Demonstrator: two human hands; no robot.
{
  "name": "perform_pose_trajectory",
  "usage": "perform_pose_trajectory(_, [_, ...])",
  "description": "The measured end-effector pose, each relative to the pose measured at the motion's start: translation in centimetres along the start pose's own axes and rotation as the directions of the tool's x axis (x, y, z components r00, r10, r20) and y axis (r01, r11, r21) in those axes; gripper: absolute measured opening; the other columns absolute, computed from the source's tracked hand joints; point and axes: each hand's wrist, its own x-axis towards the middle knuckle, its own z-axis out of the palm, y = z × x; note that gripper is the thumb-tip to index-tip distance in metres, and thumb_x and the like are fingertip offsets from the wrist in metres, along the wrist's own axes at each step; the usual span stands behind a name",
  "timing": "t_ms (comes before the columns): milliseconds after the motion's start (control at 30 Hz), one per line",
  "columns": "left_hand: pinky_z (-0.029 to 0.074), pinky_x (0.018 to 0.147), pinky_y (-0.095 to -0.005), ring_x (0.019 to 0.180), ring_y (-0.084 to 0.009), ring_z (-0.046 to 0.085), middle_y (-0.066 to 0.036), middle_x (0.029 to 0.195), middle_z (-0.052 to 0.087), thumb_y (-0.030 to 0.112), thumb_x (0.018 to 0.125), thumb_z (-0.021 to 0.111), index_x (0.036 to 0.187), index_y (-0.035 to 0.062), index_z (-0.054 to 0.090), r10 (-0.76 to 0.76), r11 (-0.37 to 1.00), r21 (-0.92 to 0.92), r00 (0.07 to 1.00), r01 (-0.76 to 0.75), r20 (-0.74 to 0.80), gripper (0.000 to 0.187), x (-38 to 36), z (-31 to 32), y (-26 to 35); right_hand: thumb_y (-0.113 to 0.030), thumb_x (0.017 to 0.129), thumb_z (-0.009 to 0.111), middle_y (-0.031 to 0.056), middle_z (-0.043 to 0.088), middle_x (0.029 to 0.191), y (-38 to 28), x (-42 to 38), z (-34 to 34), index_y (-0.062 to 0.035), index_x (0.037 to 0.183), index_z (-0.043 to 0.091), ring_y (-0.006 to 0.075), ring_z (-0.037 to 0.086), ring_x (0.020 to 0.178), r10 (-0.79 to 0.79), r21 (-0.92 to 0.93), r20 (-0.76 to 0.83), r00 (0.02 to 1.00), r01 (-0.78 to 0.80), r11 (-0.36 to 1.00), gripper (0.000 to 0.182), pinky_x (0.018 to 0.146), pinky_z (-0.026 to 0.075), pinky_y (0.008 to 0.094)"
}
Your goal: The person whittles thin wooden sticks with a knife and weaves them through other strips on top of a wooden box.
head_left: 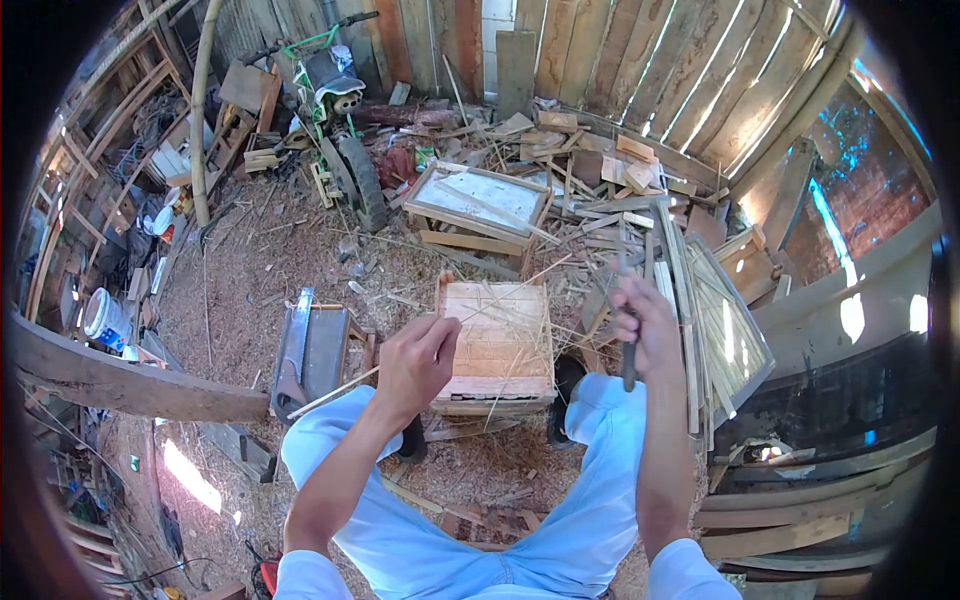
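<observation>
My left hand [415, 365] is closed, fingers pinched together, above the left edge of a small wooden stool-like box [495, 350] between my feet. A thin wooden stick [335, 392] runs in line with this hand, from above my left thigh toward the upper right; the hand covers its middle. My right hand [648, 325] is raised over my right knee, fingers wrapped round a narrow, dark tool that looks like a knife [629, 368]. Its slim upper end points away from me and is blurred. Several thin slivers [515, 312] lie across the box top.
A handsaw [295, 345] rests on a dark stool [325, 350] at left. Ahead are a wooden frame with a white panel [480, 200], scrap wood [600, 165] and a small motorbike [340, 110]. A mesh frame [730, 320] leans at right; a beam [140, 385] crosses at left.
</observation>
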Motion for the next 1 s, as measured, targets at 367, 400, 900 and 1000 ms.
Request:
perform_pose_trajectory(367, [0.047,0.054,-0.0347,0.065,-0.0240,0.059,-0.006,0.069,0.056,0.004,0.077,0.065,0.085,0.0063,0.061,0.098,0.995,0.017,0.995,-0.098,-0.001,0.009,0.5,0.6,1.0,-0.017,0.095,0.054,0.0017,0.055,0.075,3.4,-1.8,6.5,-0.0052,0.133,0.046,0.0025,0.038,0.050,0.253,-0.149,0.327,0.911,-0.215,0.965,0.041,0.041,0.031,0.0158])
perform_pose_trajectory(400, [0.047,0.053,-0.0346,0.065,-0.0239,0.059,-0.006,0.069,0.057,0.004,0.078,0.065,0.085,0.0063,0.061,0.101,0.995,0.009,0.995,-0.101,0.001,0.009,0.4,0.6,0.9,-0.017,0.094,0.054,0.0021,0.054,0.075,3.6,-1.8,6.5,-0.0047,0.131,0.048,0.0030,0.039,0.051,0.278,-0.119,0.344,0.897,-0.252,0.960,0.039,0.041,0.031,0.0162])
perform_pose_trajectory(900, [0.050,0.055,-0.0341,0.066,-0.0247,0.062,-0.007,0.073,0.062,0.003,0.076,0.067,0.083,0.0050,0.064,0.088,0.996,0.019,0.996,-0.088,0.033,0.008,0.0,-0.1,1.2,-0.014,0.094,0.053,-0.0018,0.051,0.071,2.3,-1.0,5.1,-0.0058,0.119,0.056,0.0023,0.037,0.049,0.312,-0.069,0.256,0.915,-0.305,0.950,0.027,0.040,0.029,0.0149])
perform_pose_trajectory(1000, [0.050,0.055,-0.0341,0.065,-0.0249,0.062,-0.007,0.073,0.062,0.003,0.076,0.067,0.083,0.0048,0.064,0.095,0.995,0.021,0.995,-0.095,0.025,0.008,0.0,-0.1,1.4,-0.013,0.094,0.053,-0.0022,0.051,0.070,1.5,0.1,3.4,-0.0061,0.119,0.056,0.0017,0.036,0.048,0.212,0.010,0.264,0.941,-0.223,0.975,0.026,0.039,0.028,0.0150])
